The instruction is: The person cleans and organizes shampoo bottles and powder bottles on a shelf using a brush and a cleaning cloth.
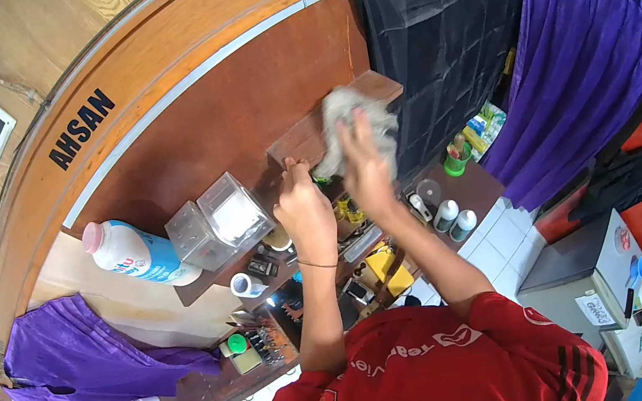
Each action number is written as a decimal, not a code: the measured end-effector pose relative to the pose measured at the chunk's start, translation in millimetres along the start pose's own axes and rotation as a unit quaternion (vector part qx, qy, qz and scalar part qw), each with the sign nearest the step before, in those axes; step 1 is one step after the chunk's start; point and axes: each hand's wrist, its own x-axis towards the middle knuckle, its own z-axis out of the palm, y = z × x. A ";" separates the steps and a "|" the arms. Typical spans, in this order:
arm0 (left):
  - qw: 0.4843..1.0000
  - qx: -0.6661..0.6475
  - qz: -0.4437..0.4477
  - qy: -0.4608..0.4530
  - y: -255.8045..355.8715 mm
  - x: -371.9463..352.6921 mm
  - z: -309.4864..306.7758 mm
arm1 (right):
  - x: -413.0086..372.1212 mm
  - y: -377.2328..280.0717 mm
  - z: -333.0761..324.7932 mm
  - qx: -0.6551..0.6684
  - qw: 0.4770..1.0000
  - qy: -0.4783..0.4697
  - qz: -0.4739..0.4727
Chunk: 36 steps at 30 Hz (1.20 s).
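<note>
A small brown wooden shelf (300, 144) juts from the brown panel in the middle of the view. My right hand (366, 163) presses a crumpled grey-beige cloth (362, 113) against its right part, with the fingers laid over the cloth. At the shelf's left end, my left hand (303, 202) is closed, its fingertips at the shelf's lower edge. Left of that hand stand two clear plastic boxes (231, 211), the nearer one holding something white. Small bottles partly show between and below my hands.
A white-and-blue bottle (139, 252) with a pink cap stands at the left. Below are a cluttered counter (192, 396), a white cup (247, 285) and two white bottles (463, 225). Black cloth (446, 35) and a purple curtain (570, 65) hang right; a grey fridge (570, 265) stands lower right.
</note>
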 end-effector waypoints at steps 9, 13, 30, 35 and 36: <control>0.972 -0.219 -0.083 0.004 6.2 -8.2 -18.7 | 9.7 19.7 -22.7 -0.163 0.982 -0.030 -0.087; 0.979 -0.181 -0.085 -0.025 7.9 -17.3 -25.4 | 35.3 36.1 -52.5 -0.154 0.980 -0.109 -0.064; 0.975 -0.210 -0.078 -0.007 52.6 -10.1 -65.2 | 26.1 -56.6 38.8 -0.138 0.974 -0.154 -0.093; 0.970 -0.213 -0.093 -0.066 32.7 -17.0 -44.0 | 19.9 -31.7 -1.5 -0.130 0.971 -0.143 -0.139; 0.969 -0.219 -0.085 -0.070 31.0 -15.4 -39.5 | 28.8 -29.8 -5.1 -0.138 0.969 -0.169 -0.117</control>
